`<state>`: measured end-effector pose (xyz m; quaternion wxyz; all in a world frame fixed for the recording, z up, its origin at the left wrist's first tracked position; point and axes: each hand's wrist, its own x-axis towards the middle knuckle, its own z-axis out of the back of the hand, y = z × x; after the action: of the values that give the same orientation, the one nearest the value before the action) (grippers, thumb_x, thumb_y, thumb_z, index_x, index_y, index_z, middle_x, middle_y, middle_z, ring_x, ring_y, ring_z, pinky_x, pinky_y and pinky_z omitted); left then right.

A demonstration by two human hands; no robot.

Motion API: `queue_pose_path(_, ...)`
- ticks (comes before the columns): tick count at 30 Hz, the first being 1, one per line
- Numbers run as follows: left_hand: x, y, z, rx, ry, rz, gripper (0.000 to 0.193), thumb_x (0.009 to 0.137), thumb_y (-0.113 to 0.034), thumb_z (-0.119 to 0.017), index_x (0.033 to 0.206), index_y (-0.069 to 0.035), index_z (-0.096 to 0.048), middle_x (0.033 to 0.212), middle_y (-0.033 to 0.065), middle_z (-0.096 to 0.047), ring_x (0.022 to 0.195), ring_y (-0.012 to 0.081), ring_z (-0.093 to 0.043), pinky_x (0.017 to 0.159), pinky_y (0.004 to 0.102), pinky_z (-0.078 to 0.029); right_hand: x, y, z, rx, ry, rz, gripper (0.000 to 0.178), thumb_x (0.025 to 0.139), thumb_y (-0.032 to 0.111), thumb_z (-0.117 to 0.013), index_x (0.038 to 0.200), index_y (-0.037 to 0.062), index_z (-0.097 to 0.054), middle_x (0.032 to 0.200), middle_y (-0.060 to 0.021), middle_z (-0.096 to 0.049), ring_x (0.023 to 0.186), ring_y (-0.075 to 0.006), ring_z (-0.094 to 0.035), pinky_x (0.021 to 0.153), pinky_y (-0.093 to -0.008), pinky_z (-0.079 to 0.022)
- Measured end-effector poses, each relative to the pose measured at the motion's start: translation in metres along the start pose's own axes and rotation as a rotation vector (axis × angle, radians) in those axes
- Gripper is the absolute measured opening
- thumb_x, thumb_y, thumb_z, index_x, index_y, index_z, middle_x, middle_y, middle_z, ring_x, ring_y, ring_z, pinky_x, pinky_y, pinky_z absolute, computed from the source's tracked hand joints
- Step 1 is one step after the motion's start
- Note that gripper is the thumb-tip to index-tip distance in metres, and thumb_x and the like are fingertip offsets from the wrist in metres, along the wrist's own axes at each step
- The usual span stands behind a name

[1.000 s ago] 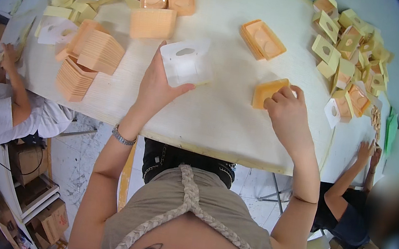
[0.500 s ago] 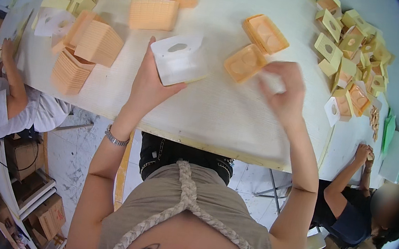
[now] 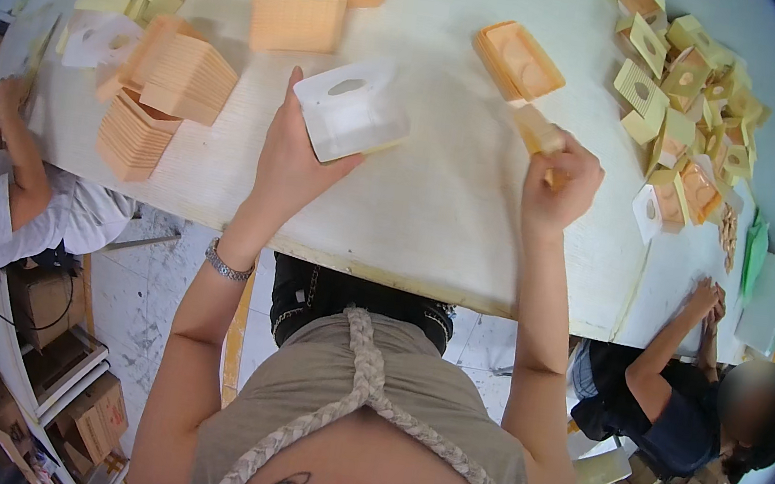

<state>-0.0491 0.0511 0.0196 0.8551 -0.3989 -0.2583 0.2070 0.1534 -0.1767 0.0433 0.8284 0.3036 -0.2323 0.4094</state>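
- The landmark is the white box [image 3: 350, 115], an open carton with an oval cut-out in its upper flap and a thin yellow edge along the bottom; no tray shows inside it.
- The left hand [image 3: 294, 147] holds this box from its left and near sides, thumb along the lower edge; compared with half a second ago, its grip and place have hardly changed.
- The right hand [image 3: 563, 185], well to the right of the white box, has its fingers curled closed around the near end of an orange tray [image 3: 537, 130].
- What has just changed is that tray: half a second ago it showed its hollowed face and lay nearer the box; now it is turned edge-up, farther right, and blurred by motion.
- For the work in hand, that leaves one piece in each hand, box and tray well apart and not joined; the blur hides which way the hollows face.
- Beyond the white box and to its right, a tray stack [image 3: 521, 62] sits on the desk [image 3: 428, 233], just past the held tray.
- Left of the box stand ribbed orange stacks [image 3: 192, 79]; far to its right lies a heap of yellow cartons [image 3: 635, 87].
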Motion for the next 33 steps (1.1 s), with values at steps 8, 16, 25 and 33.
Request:
queue_pose_path(8, 0.005, -0.002, -0.001, -0.042, 0.097, -0.067, 0.112, 0.069, -0.010, -0.082, 0.149, 0.011, -0.006, 0.130, 0.0242, -0.052, 0.119, 0.0384, -0.054, 0.100, 0.0406, -0.045, -0.017, 0.010, 0.028, 0.058, 0.457, 0.253, 0.057, 0.070, 0.018, -0.080, 0.123, 0.0127, -0.061, 0.144, -0.0115, -0.050, 0.127, -0.0294, -0.048, 0.102, -0.0431, -0.037)
queue_pose_path(16, 0.005, 0.011, 0.000, -0.125, 0.187, -0.027, 0.118, 0.067, -0.011, -0.085, 0.152, 0.007, -0.005, 0.131, 0.0233, -0.051, 0.122, 0.0375, -0.053, 0.101, 0.0388, -0.045, 0.019, 0.003, 0.042, 0.211, 0.851, 0.274, 0.061, 0.070, 0.017, -0.082, 0.128, 0.0225, -0.063, 0.123, -0.0098, -0.055, 0.112, -0.0291, -0.054, 0.093, -0.0402, -0.046)
queue_pose_path(25, 0.012, 0.000, -0.014, -0.003, 0.250, -0.069, 0.124, 0.062, -0.020, -0.090, 0.154, 0.000, -0.009, 0.124, 0.0191, -0.055, 0.111, 0.0345, -0.057, 0.091, 0.0390, -0.050, 0.050, 0.086, -0.005, -0.110, 0.580, 0.592, 0.039, 0.070, 0.019, -0.077, 0.108, 0.0157, -0.070, 0.114, -0.0073, -0.057, 0.093, -0.0226, -0.061, 0.071, -0.0341, -0.054)
queue_pose_path(33, 0.008, 0.006, -0.016, -0.019, 0.195, -0.048, 0.120, 0.064, -0.024, -0.089, 0.155, -0.008, -0.012, 0.120, 0.0155, -0.056, 0.109, 0.0335, -0.059, 0.088, 0.0387, -0.051, 0.037, 0.063, -0.023, 0.090, 0.590, 0.608, 0.026, 0.082, 0.011, -0.065, 0.107, 0.0070, -0.069, 0.127, -0.0138, -0.057, 0.104, -0.0252, -0.062, 0.082, -0.0363, -0.055)
